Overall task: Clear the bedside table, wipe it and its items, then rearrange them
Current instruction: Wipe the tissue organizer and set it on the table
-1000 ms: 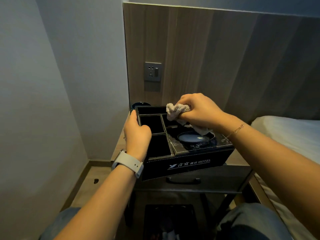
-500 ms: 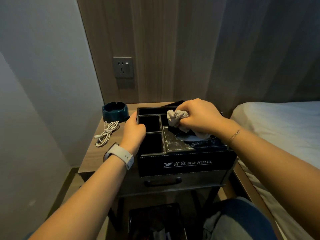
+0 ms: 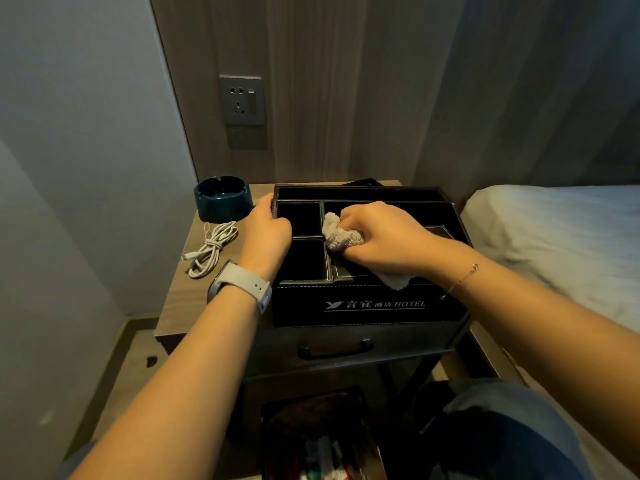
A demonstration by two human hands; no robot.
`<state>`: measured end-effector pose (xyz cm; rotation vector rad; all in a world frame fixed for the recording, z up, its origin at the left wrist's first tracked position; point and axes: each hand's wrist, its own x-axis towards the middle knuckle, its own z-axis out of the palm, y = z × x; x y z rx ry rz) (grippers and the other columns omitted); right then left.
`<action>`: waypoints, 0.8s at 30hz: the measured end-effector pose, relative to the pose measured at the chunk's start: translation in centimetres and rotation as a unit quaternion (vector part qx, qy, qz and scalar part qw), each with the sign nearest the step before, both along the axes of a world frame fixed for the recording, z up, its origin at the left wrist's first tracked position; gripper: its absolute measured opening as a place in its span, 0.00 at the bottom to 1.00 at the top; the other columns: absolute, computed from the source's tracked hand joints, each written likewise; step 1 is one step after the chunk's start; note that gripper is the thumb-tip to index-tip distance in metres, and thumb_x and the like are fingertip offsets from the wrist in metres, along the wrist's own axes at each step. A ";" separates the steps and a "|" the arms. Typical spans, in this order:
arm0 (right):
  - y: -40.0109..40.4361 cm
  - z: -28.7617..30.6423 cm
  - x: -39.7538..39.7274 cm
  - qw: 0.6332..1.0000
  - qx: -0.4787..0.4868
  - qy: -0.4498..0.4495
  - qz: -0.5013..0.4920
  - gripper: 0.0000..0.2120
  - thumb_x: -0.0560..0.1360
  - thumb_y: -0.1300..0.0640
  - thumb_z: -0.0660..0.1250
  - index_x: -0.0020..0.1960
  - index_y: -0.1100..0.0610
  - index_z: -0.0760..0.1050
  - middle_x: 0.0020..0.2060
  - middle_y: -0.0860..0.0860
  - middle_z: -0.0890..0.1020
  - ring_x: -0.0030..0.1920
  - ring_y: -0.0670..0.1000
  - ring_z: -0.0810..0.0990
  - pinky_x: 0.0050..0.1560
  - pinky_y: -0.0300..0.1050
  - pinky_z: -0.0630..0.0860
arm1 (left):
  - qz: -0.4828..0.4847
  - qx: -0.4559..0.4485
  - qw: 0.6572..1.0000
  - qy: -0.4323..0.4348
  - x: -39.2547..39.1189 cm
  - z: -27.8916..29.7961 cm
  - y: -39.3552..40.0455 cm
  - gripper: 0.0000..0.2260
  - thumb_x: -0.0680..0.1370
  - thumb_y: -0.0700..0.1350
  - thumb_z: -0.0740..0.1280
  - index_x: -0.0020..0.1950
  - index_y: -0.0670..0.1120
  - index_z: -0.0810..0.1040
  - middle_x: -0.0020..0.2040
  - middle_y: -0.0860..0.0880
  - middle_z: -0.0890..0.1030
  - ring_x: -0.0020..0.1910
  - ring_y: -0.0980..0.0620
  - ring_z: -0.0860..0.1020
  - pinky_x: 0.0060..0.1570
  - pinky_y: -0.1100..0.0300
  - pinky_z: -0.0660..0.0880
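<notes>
A black leather hotel organiser box with several compartments sits on the wooden bedside table. My left hand grips the box's left wall, thumb inside a compartment. My right hand holds a bunched pale cloth and presses it onto the box's top near the middle divider. A dark teal ashtray stands at the table's back left corner. In front of the ashtray lies a coiled white cable.
A wall socket is set in the wooden headboard panel above the table. The bed with white linen adjoins on the right. The table's drawer handle faces me. A dark bin with items stands on the floor below.
The box has come down from a raised, tilted hold to rest level on the table. My right hand with the cloth moved forward and left across the box top. The view tilted down.
</notes>
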<state>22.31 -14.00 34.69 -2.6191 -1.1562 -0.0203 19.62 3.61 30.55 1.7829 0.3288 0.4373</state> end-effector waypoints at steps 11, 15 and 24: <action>-0.3 3.4 -0.3 0.997 0.009 -0.014 -0.072 0.08 0.68 0.55 0.68 0.39 0.60 0.79 0.35 0.60 0.81 0.38 0.61 0.78 0.33 0.51 0.71 | 0.000 0.342 0.934 -0.103 -1.2 -0.6 -0.2 0.20 0.79 0.39 0.61 0.72 0.46 0.67 0.71 0.46 0.69 0.71 0.45 0.64 0.69 0.48 0.63; 0.9 1.0 -1.7 0.996 -0.046 -0.031 -0.063 0.10 0.71 0.50 0.64 0.36 0.56 0.75 0.37 0.51 0.78 0.36 0.53 0.76 0.33 0.50 0.70 | -0.051 0.382 0.919 -0.083 -1.5 -1.2 -0.7 0.15 0.81 0.47 0.60 0.67 0.51 0.74 0.69 0.52 0.71 0.71 0.50 0.62 0.66 0.49 0.65; -2.1 1.2 -6.9 0.987 -0.097 -0.109 0.061 0.07 0.71 0.55 0.63 0.42 0.53 0.80 0.39 0.44 0.72 0.40 0.45 0.71 0.34 0.39 0.68 | -0.045 0.378 0.922 -0.074 -1.6 -1.0 -0.6 0.15 0.82 0.50 0.59 0.68 0.54 0.73 0.69 0.53 0.70 0.70 0.50 0.61 0.65 0.49 0.64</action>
